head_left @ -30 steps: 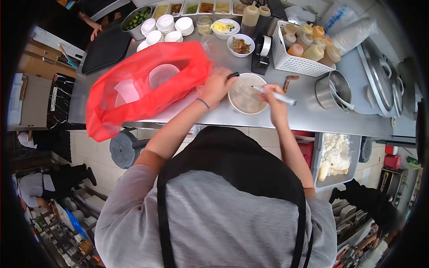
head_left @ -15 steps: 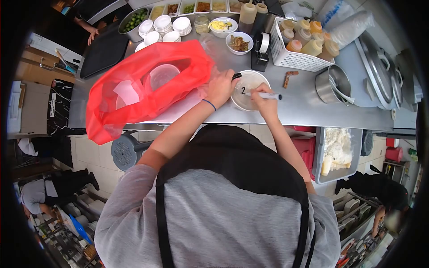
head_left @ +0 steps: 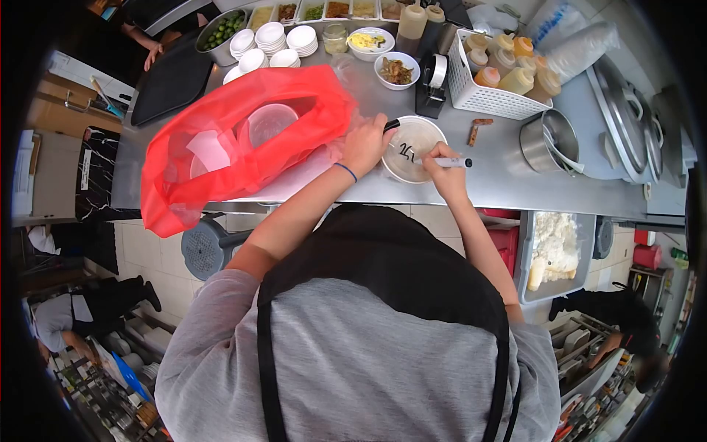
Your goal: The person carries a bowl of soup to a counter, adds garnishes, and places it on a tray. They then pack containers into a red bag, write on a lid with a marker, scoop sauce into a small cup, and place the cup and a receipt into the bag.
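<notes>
A round tub with a pale translucent lid (head_left: 398, 166) sits on the steel counter in front of me, with black handwritten marks on the lid. My right hand (head_left: 447, 179) is closed round a grey-white marker (head_left: 452, 162), its tip at the writing and its black end pointing right. Between the fingers of my left hand (head_left: 364, 149) is a black marker cap (head_left: 392, 125); this hand rests against the tub's left edge. Just left of it lies an open red plastic bag (head_left: 213, 103) holding a round clear-lidded tub (head_left: 270, 125) and a white paper slip (head_left: 208, 149).
Stacked white dishes (head_left: 270, 35) and two food bowls stand behind the bag. A tape dispenser (head_left: 431, 92), a white basket (head_left: 492, 102) of squeeze bottles and a steel pot (head_left: 541, 144) line the right. Below the counter sits a grey bin (head_left: 526, 283). Other people work nearby.
More black marks have appeared on the lid, right of the first figure. My right hand and the marker have shifted slightly right and down. The left hand has stayed nearly still.
</notes>
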Motion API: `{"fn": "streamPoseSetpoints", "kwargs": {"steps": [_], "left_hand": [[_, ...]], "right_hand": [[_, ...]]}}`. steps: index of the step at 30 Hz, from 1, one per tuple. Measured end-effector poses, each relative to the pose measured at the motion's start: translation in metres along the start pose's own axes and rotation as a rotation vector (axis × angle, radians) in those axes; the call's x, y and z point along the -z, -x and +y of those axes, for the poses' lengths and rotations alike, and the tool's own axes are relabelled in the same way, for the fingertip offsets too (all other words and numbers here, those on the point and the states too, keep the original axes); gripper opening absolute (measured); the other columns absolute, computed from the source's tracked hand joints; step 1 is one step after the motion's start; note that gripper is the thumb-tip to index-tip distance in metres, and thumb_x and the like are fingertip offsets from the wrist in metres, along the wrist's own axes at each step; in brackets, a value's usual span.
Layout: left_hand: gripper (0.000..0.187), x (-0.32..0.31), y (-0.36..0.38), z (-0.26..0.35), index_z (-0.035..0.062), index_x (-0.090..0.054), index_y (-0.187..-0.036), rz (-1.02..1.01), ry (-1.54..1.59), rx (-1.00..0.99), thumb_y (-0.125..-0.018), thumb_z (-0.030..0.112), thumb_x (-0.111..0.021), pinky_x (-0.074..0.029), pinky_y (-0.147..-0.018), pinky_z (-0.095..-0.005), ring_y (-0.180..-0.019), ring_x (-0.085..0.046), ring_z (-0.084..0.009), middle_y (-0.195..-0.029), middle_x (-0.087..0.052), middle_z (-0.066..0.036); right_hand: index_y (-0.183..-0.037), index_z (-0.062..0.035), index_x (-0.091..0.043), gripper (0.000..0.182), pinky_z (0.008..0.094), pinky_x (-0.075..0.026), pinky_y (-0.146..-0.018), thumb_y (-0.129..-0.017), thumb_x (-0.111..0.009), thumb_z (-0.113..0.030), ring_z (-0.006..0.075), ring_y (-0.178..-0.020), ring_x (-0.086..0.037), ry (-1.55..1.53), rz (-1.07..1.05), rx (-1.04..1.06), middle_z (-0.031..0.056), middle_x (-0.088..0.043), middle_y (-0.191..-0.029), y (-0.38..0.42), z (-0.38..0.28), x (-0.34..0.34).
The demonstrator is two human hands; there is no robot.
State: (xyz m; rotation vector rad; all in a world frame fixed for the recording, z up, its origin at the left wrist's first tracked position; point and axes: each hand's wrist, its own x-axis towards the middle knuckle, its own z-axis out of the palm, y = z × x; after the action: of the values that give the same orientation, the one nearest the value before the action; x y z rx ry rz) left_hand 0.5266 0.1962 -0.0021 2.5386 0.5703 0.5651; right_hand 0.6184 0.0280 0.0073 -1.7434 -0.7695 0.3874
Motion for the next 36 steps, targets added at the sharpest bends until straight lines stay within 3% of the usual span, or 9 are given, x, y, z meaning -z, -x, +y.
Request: {"fn": "streamPoseSetpoints", "kwargs": {"steps": [14,16,19,28,30,33,36], "left_hand": [[0.022,-0.004,0.000,-0.002,0.0055,-0.048,-0.090,0.000,0.014,0.017,-0.080,0.024,-0.056,-0.047,-0.061,-0.0441,-0.071,-0.059,-0.0350,-0.076,-0.060,-0.017],[0.022,-0.003,0.001,-0.002,0.0054,-0.048,-0.090,0.007,0.020,0.008,-0.080,0.024,-0.056,-0.047,-0.061,-0.0438,-0.071,-0.059,-0.0349,-0.076,-0.060,-0.017],[0.022,-0.002,0.000,0.001,0.0052,-0.047,-0.089,-0.004,0.004,0.021,-0.080,0.023,-0.056,-0.047,-0.061,-0.0433,-0.072,-0.059,-0.0347,-0.076,-0.060,-0.017],[0.021,-0.006,0.001,-0.002,0.0049,-0.047,-0.090,0.008,-0.034,0.001,-0.081,0.022,-0.055,-0.047,-0.062,-0.0441,-0.072,-0.059,-0.0357,-0.078,-0.059,-0.018],[0.026,-0.006,0.001,-0.003,0.0048,-0.048,-0.082,0.057,-0.011,-0.026,-0.080,0.029,-0.055,-0.043,-0.079,-0.0453,-0.068,-0.056,-0.0366,-0.070,-0.058,-0.017],[0.025,-0.010,0.000,-0.004,0.0049,-0.048,-0.082,0.089,-0.020,-0.030,-0.079,0.029,-0.055,-0.039,-0.086,-0.0457,-0.068,-0.056,-0.0359,-0.069,-0.058,-0.018],[0.025,-0.009,0.001,-0.003,0.0049,-0.048,-0.081,0.073,-0.024,-0.016,-0.079,0.029,-0.055,-0.041,-0.083,-0.0453,-0.069,-0.057,-0.0356,-0.069,-0.058,-0.017]], "right_hand": [[-0.066,-0.0028,-0.049,0.014,0.0247,-0.034,-0.050,-0.073,-0.059,-0.010,0.0086,-0.053,-0.041,-0.003,0.008,0.003,0.0023,-0.047,-0.055,-0.003,0.000,0.011],[-0.066,-0.0029,-0.049,0.014,0.0250,-0.034,-0.049,-0.073,-0.058,-0.010,0.0085,-0.052,-0.041,0.069,-0.107,0.008,0.0023,-0.047,-0.055,-0.002,-0.002,0.015],[-0.066,-0.0028,-0.048,0.014,0.0253,-0.034,-0.048,-0.073,-0.058,-0.009,0.0088,-0.051,-0.041,0.061,0.002,0.054,0.0025,-0.047,-0.055,-0.005,0.006,0.016],[-0.065,-0.0030,-0.048,0.015,0.0251,-0.033,-0.048,-0.073,-0.058,-0.011,0.0085,-0.052,-0.041,0.127,-0.028,0.014,0.0022,-0.045,-0.054,0.001,-0.001,0.024],[-0.065,-0.0031,-0.048,0.015,0.0253,-0.033,-0.048,-0.073,-0.058,-0.011,0.0087,-0.052,-0.041,0.072,-0.015,-0.004,0.0022,-0.045,-0.054,0.001,0.005,0.027],[-0.065,-0.0033,-0.048,0.015,0.0253,-0.032,-0.048,-0.074,-0.058,-0.012,0.0087,-0.052,-0.040,0.042,0.003,-0.013,0.0018,-0.045,-0.054,0.003,0.004,0.028],[-0.066,-0.0035,-0.049,0.015,0.0252,-0.032,-0.048,-0.074,-0.058,-0.012,0.0084,-0.052,-0.040,0.028,-0.017,-0.005,0.0014,-0.045,-0.054,0.003,0.008,0.028]]}}
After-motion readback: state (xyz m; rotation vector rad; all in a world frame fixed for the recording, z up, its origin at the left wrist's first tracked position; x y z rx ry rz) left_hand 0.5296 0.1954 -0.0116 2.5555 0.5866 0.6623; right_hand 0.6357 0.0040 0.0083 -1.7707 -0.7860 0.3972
